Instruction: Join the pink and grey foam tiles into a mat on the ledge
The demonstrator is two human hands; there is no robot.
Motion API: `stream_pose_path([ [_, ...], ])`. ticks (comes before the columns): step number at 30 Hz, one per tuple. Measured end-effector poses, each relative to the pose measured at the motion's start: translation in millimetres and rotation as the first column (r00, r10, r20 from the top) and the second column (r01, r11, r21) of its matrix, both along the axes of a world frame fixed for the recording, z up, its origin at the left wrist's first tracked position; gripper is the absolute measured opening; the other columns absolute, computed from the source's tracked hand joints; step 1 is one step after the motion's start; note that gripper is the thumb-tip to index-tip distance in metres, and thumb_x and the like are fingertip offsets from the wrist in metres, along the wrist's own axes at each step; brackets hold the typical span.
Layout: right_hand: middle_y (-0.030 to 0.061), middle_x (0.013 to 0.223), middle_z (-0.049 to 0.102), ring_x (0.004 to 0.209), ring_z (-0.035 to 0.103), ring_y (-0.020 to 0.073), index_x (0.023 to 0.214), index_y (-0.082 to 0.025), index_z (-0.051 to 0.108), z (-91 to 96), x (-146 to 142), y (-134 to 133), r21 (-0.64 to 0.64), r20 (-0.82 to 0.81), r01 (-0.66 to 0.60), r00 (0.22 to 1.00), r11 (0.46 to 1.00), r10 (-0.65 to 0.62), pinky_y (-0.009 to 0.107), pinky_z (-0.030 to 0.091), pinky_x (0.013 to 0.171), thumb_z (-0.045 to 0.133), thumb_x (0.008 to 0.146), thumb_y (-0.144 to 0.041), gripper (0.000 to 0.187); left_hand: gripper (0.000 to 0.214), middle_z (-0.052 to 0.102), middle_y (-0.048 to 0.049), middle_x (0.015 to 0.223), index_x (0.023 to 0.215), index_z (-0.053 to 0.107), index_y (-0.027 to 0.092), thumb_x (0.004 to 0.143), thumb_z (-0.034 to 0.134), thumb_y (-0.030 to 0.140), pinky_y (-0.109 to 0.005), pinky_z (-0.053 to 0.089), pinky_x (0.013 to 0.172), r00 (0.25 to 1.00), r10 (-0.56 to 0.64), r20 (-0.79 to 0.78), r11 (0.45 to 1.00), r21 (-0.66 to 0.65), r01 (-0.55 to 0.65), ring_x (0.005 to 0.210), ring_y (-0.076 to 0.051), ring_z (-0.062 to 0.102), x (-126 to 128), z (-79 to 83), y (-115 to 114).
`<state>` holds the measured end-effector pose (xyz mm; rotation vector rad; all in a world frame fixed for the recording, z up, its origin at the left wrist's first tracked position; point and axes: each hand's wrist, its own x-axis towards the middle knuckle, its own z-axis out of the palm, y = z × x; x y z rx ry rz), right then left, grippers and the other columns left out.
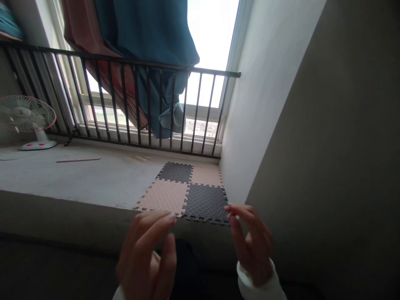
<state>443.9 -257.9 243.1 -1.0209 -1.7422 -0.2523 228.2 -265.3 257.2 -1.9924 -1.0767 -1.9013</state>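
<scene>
My left hand [145, 254] is raised low in the middle of the view, fingers loosely curved and apart, holding nothing. My right hand [251, 243] is beside it to the right, fingers bent with the tips close together near the edge of the foam mats; nothing shows in them. A white cuff covers each wrist. Just beyond the fingertips lie interlocking foam floor mats [187, 193], two black and two beige in a checker pattern, on a concrete ledge [78, 175].
A black metal railing [125, 104] stands before the window, with teal and reddish curtains [146, 41] hanging over it. A small white and red fan [26, 121] sits at the far left. A thin stick [78, 160] lies on the ledge. A wall [312, 125] closes the right side.
</scene>
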Motion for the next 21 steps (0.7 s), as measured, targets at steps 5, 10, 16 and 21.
stream_pose_path([
  [5, 0.0134, 0.125, 0.045, 0.107, 0.049, 0.0209, 0.109, -0.015, 0.054, -105.8, 16, 93, -0.576, 0.317, 0.355, 0.927, 0.737, -0.199, 0.033, 0.039, 0.091, 0.045, 0.074, -0.019, 0.037, 0.027, 0.063, -0.0052, 0.084, 0.089, 0.059, 0.020, 0.068, 0.045, 0.013, -0.033, 0.041, 0.076, 0.980, -0.020, -0.198, 0.817, -0.569, -0.098, 0.082, -0.019, 0.056, 46, -111.8, 81],
  [10, 0.0144, 0.133, 0.036, 0.121, 0.035, 0.0230, 0.116, -0.013, 0.051, -189.0, 48, 127, -0.735, 0.493, 0.520, 0.850, 0.436, -0.184, 0.029, 0.031, 0.099, 0.049, 0.071, -0.023, 0.046, 0.040, 0.060, -0.0076, 0.101, 0.099, 0.058, 0.017, 0.064, 0.041, 0.007, -0.033, 0.037, 0.083, 0.957, -0.178, -0.227, 0.509, -0.854, -0.108, 0.096, -0.020, 0.052, 83, -216.0, 98],
  [16, 0.0141, 0.130, 0.040, 0.122, 0.034, 0.0206, 0.112, -0.011, 0.053, -208.7, 71, 161, -0.741, 0.563, 0.570, 0.815, 0.355, -0.134, 0.027, 0.024, 0.102, 0.045, 0.073, -0.026, 0.042, 0.046, 0.055, -0.0056, 0.107, 0.106, 0.053, 0.019, 0.065, 0.035, 0.006, -0.025, 0.035, 0.088, 0.886, -0.400, -0.233, 0.455, -0.890, -0.028, 0.099, -0.015, 0.049, 105, -226.3, 112],
  [21, 0.0165, 0.130, 0.039, 0.121, 0.035, 0.0239, 0.118, -0.012, 0.047, -222.1, 80, 185, -0.704, 0.662, 0.666, 0.741, 0.246, -0.114, 0.031, 0.025, 0.101, 0.046, 0.073, -0.029, 0.049, 0.046, 0.054, -0.0059, 0.107, 0.104, 0.054, 0.019, 0.065, 0.035, 0.005, -0.026, 0.035, 0.089, 0.957, -0.251, -0.142, 0.436, -0.900, -0.019, 0.101, -0.015, 0.048, 111, -241.0, 138],
])
